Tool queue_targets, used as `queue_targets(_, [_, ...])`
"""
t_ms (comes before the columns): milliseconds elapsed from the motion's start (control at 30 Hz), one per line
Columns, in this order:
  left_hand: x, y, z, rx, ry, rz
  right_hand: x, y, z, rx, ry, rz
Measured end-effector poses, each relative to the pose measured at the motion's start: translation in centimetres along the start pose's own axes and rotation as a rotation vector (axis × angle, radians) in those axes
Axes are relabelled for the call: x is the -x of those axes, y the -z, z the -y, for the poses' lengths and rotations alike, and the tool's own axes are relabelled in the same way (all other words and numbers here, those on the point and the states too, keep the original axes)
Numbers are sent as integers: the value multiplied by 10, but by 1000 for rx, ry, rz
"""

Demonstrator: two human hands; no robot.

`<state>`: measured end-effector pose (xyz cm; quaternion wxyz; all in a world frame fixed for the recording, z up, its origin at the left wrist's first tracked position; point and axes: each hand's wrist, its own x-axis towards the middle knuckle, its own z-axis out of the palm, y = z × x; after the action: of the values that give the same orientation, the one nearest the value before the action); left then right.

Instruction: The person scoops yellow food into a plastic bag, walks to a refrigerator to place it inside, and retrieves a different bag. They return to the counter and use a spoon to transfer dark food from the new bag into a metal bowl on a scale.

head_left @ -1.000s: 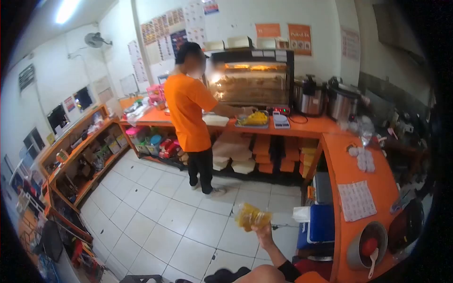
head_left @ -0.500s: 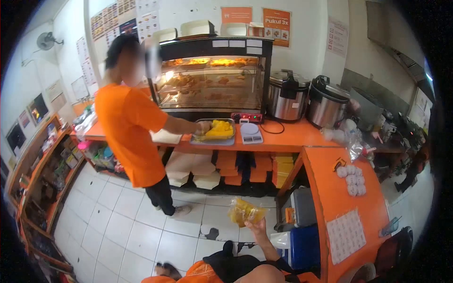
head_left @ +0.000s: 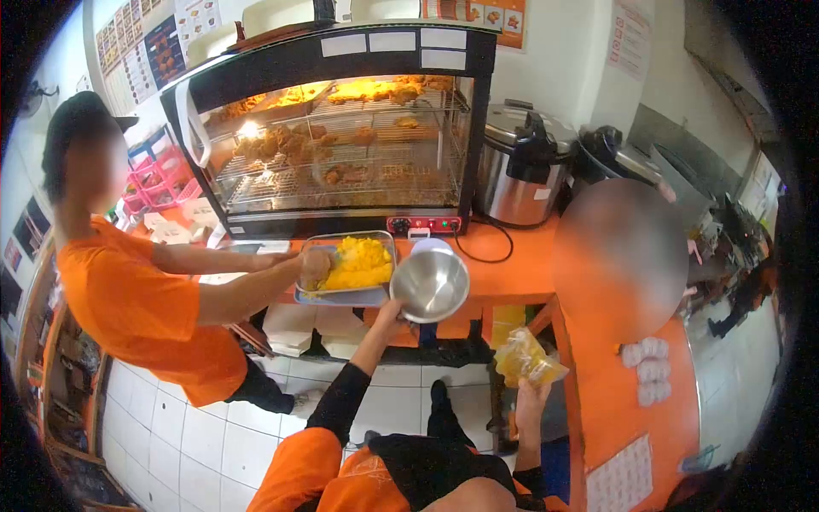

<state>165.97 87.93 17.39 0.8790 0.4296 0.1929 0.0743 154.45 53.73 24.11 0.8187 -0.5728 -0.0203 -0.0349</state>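
My left hand (head_left: pixel 390 314) grips the rim of a round metal bowl (head_left: pixel 429 288), tilted toward me; nothing shows inside it. The bowl is above the counter edge, in front of a small kitchen scale that it partly covers. Off to the right, my right hand (head_left: pixel 531 399) is closed around the lower part of a clear plastic bag (head_left: pixel 525 358) with something yellow in it. Just left of the bowl lies a metal tray (head_left: pixel 394 249) of yellow food (head_left: pixel 358 264). A co-worker's hand (head_left: pixel 316 268) is at the tray's left side.
A heated display case (head_left: pixel 341 213) with fried food stands behind the tray. Large steel cookers (head_left: pixel 522 183) are to its right. The co-worker (head_left: pixel 145 307) in orange stands at my left. White packets (head_left: pixel 650 371) and a printed sheet (head_left: pixel 621 478) lie on the right-hand counter.
I am closer to the counter. My left hand has come into view with the metal bowl. The plastic bag in my right hand has moved right. The co-worker now bends over the tray.
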Motion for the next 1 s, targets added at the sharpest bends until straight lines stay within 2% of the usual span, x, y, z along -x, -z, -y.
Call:
queue_targets(67, [-59,-19,5,70,36,-109,-48,-4,-12,-31,58,-5])
queue_targets(167, [-111,-50,13,295,-40,-147,-114,-24,-10,-95,173,-37])
queue_targets(200, [-126,-52,15,358,-9,-81,-137,-33,-7,-124,214,-52])
queue_targets(300, [-139,-67,16,216,33,-317,-203,-39,-7,-133,231,140])
queue_targets(433, [-167,-53,38,57,-71,-475,-263,-55,-14,-176,124,213])
queue_targets(467, [-159,-46,38,23,-8,-465,-270,-61,-13,-211,97,226])
queue_targets(567, [-141,-40,38,-73,-228,-521,-288,-78,-10,-208,32,259])
queue_targets(633, [-120,-62,20,-325,-376,-625,-298,-82,-15,-203,24,289])
queue_targets(667, [-121,-69,18,-423,-475,-623,-304,-82,-21,-214,41,311])
queue_targets(733, [-96,-109,-39,-688,-531,-354,-311,-80,-34,-230,46,325])
queue_targets(800, [-122,-123,-65,-808,-318,-142,-319,-83,-38,-230,34,296])
queue_targets(900, [-179,-97,-32,-1166,-376,-142,-320,-95,-20,-213,-32,247])
queue_targets(1000, [-192,-79,-7,-1401,-580,-187,-325,-93,-22,-259,59,276])
